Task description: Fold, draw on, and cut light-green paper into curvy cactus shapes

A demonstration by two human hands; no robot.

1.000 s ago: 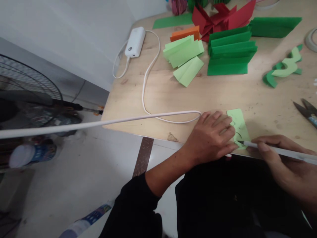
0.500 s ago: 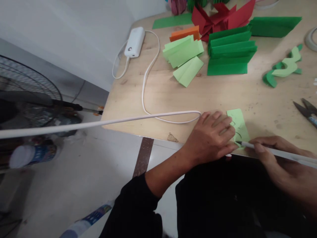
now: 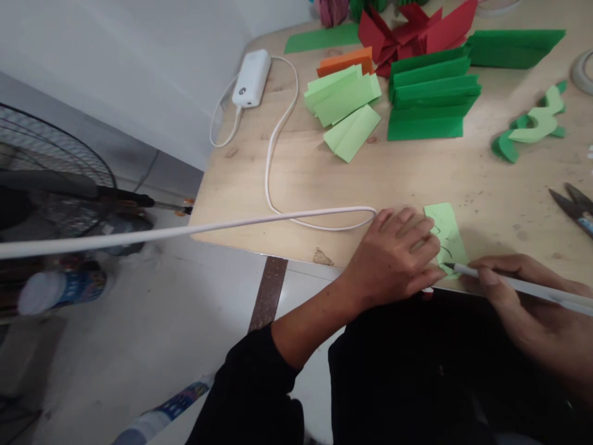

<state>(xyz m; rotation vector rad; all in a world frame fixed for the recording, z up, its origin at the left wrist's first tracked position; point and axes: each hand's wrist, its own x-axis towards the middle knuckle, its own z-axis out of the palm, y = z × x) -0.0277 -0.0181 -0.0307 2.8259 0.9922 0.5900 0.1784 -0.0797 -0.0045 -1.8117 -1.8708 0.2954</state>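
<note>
As I watch from afar thru the head cam, the light-green slip (image 3: 451, 228) lies btwn the two hands at the near edge of the wooden table (image 3: 407, 176), long axis running away from the body w/ a slight lean, far end to the left. The white pen (image 3: 532, 288) comes in crosswise from the right, its dark tip at the slip's near end, just below a curved dark line; can't tell if tip & paper touch. L hand (image 3: 398, 259) is nearer: palm down, fingers nearly straight & a bit spread, fingertips over the slip's left side, nothing gripped that I can see. R hand (image 3: 542, 334) has thumb & fingers closed round the pen, approx no gap; lower fingers partly hidden. White cable (image 3: 278, 218) loops up just beside the L fingertips; scissors (image 3: 574, 211) & wavy cut pieces (image 3: 537, 127) sit off right, well apart from the slip.
</note>
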